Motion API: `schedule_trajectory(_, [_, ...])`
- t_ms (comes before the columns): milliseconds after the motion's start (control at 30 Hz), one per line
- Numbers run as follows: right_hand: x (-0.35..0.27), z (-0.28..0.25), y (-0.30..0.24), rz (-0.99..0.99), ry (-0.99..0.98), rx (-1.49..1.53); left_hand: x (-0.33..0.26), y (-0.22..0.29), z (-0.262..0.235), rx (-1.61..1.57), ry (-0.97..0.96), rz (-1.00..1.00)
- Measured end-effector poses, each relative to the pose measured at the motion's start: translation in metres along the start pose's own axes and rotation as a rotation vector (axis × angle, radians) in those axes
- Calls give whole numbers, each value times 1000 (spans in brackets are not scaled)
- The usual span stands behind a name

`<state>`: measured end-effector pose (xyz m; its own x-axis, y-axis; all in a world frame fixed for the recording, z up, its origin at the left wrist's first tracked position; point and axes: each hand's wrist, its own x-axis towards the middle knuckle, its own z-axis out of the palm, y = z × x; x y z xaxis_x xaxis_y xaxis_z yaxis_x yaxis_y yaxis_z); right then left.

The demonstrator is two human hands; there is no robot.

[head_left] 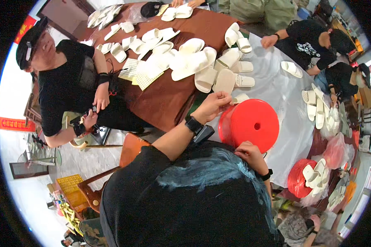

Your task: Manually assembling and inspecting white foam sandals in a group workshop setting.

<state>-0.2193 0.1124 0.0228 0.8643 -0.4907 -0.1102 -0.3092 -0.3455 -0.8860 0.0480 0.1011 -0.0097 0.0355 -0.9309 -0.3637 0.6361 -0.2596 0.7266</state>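
Observation:
A red round plastic stool with a hole in its top stands in front of me on the grey-white sheet. My left hand, with a watch on its wrist, is at the stool's upper left edge. Its thumb and forefinger are pinched together; anything between them is too small to make out. My right hand is closed at the stool's near edge, its fingertips pressed together, and what they hold, if anything, is hidden. A cream slipper lies just beyond my left hand, and another slipper is partly hidden behind the stool.
Piles of cream slippers and yellowish gridded sheets lie on the brown-covered table. A person in black sits at the left. Another person works across the grey-white sheet. A second red stool bears slippers.

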Motion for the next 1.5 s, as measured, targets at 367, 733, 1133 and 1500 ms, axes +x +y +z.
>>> schedule_trajectory(367, [-31,-3,3,458,831,71,125,47,-150,1406,926,507])
schedule_trajectory(733, [-39,-4,12,398,945,114,141,82,-155,393,447,373])
schedule_trajectory(1133, [-47,-24,17,262,1189,329,-19,89,15,118,116,557])
schedule_trajectory(1500, [-56,-27,35,58,1000,807,-22,-60,122,832,-909,281])
